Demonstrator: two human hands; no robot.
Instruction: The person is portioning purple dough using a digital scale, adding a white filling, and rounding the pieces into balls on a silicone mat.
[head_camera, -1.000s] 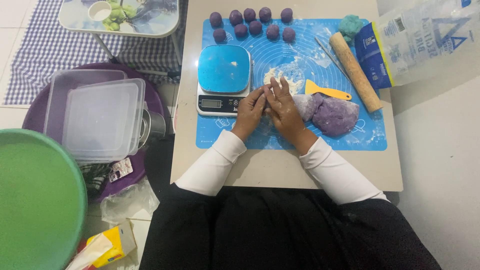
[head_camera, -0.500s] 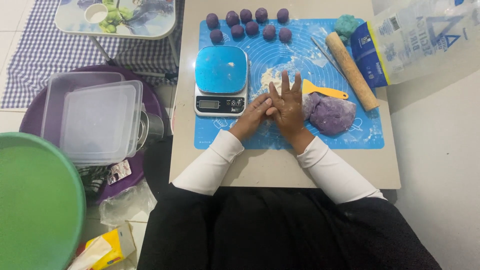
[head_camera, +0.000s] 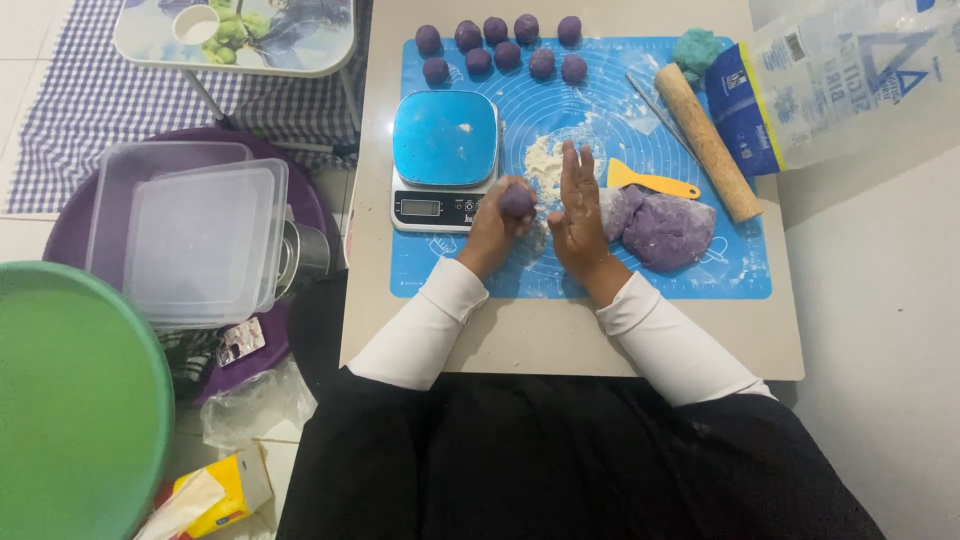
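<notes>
Left hand (head_camera: 497, 222) cupping purple dough ball (head_camera: 517, 200) beside scale (head_camera: 445, 160); right hand (head_camera: 578, 215) flat, fingers spread. Risk: loose hold, ball rolling off blue mat (head_camera: 740, 270).

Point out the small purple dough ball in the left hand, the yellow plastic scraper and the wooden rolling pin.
small purple dough ball (head_camera: 517, 199), head view, its exposed top.
yellow plastic scraper (head_camera: 645, 181), head view, middle of the blade.
wooden rolling pin (head_camera: 707, 142), head view, mid-length of the cylinder.

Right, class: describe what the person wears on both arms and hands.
Both arms are covered by long, close-fitting white sleeves that end at the wrists. The left hand and right hand are bare: no gloves, and no rings or watch can be seen.
</notes>
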